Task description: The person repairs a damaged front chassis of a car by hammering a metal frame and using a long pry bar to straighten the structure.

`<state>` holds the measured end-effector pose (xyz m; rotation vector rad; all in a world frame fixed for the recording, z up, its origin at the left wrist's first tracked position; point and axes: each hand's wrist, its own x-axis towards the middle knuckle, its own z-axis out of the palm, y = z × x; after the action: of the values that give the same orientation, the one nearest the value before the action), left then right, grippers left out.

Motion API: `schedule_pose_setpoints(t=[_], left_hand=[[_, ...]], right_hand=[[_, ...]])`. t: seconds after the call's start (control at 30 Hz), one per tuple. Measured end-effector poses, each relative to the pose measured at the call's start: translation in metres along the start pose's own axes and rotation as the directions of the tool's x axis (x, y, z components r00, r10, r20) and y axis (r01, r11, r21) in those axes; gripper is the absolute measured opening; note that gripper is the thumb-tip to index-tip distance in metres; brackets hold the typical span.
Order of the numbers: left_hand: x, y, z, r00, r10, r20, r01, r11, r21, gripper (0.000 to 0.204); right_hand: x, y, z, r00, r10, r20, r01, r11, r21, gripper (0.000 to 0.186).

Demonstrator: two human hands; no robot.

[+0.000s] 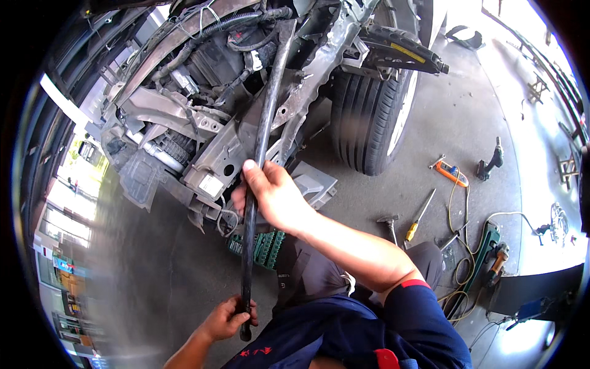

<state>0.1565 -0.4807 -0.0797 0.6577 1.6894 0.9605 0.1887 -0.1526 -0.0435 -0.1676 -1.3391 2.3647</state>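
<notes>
My right hand [267, 190] grips a long dark metal bar [265, 123] around its middle, thumb along it. Its upper end rests against the bent, crumpled metal rail [319, 58] of a car's stripped front body; whether it is hooked there I cannot tell. My left hand [230, 317] holds the same bar near its lower end, low in the picture. Behind the bar are a bracket with a hole [212, 172], hoses and wiring [196, 43]. A green socket case [261, 249] lies on the floor below, partly hidden by the bar.
A wheel [369, 123] stands right of the rail. On the floor [424, 160] at right lie an orange-cased tool [452, 175], a yellow-handled screwdriver [412, 230], a hammer [388, 221], an angle grinder [499, 261], cords and a dark upright tool [491, 160]. A dark box [522, 295] stands at lower right.
</notes>
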Motion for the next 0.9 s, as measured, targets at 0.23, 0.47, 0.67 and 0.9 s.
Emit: schedule_pose_setpoints(t=[0.23,0.47,0.67,0.9], left_hand=[[-0.026,0.037,-0.008,0.970,0.059,-0.237,-0.039,0.995,0.089,0.031],[-0.035,0.081,-0.017,0.957,0.144,-0.252,-0.104,0.980,0.169,0.012],[-0.012,0.073,-0.017,0.973,0.139,-0.186,-0.093,0.967,0.237,0.011],[-0.009,0.039,-0.013,0.988,0.083,-0.131,-0.088,0.995,-0.035,0.029]], right_hand=[[0.026,-0.008,-0.008,0.996,0.027,-0.090,-0.024,0.999,0.029,0.043],[0.048,-0.026,-0.008,0.988,-0.019,-0.156,0.031,0.997,0.074,0.043],[0.063,-0.020,-0.015,0.984,-0.013,-0.176,0.036,0.991,0.129,0.040],[0.061,-0.016,-0.024,0.978,-0.059,-0.202,0.080,0.992,0.099,0.037]])
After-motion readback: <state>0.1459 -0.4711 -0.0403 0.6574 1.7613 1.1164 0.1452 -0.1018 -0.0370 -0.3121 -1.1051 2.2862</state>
